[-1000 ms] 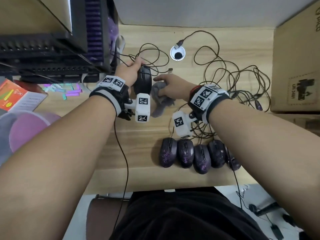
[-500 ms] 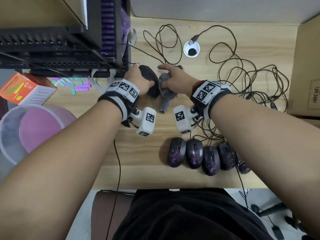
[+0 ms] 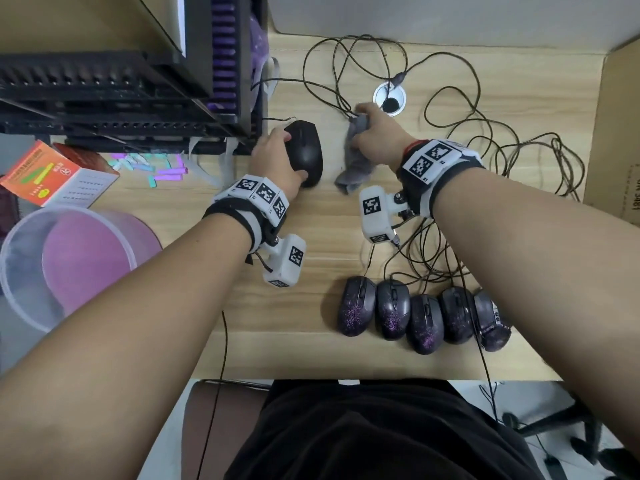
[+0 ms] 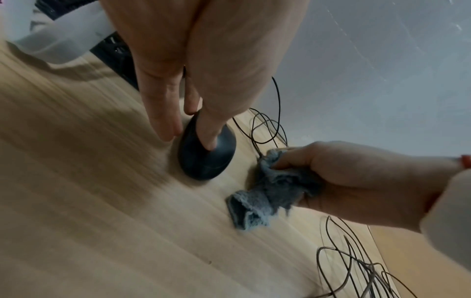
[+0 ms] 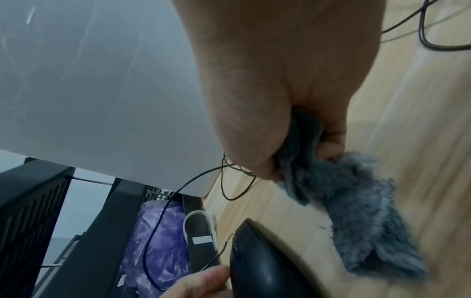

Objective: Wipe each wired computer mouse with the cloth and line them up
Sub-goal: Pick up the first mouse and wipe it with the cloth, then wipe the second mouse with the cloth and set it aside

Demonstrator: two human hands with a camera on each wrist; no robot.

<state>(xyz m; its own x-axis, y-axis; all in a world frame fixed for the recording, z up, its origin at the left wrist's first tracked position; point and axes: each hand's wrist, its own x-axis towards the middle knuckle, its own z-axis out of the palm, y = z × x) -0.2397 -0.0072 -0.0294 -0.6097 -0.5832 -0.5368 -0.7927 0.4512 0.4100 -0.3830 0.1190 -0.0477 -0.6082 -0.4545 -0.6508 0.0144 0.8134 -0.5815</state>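
One black mouse [image 3: 304, 152] lies on the wooden desk [image 3: 311, 244] toward the far side, just right of the black rack [image 3: 121, 98], and the left hand [image 3: 273, 161] grips it, thumb on its near end and fingers curled along its left flank. Just to its right, apart from it, the right hand [image 3: 374, 140] clutches the grey cloth [image 3: 356, 164] in a closed fist, and a loose tail of cloth drapes onto the desk; a thin cable [image 3: 346, 109] seems to run into the fist at its far edge, though whether the cloth pinches it cannot be told. Five speckled purple-black mice [image 3: 422, 317] stand side by side near the front edge, their cords trailing away into a tangle [image 3: 502, 157] on the right. Judging by that row, this is probably the sixth mouse, mid-clean, with the cord perhaps getting its turn. Next it wants carrying to the row's open left end and setting down parallel, cord kept clear of the others. Further left lie an orange-and-white box [image 3: 52, 178] whose print is too small to read and a pink-lined plastic tub [image 3: 20, 237]; the cardboard carton [image 3: 620, 133] at far right bears printing that is cut off and illegible.
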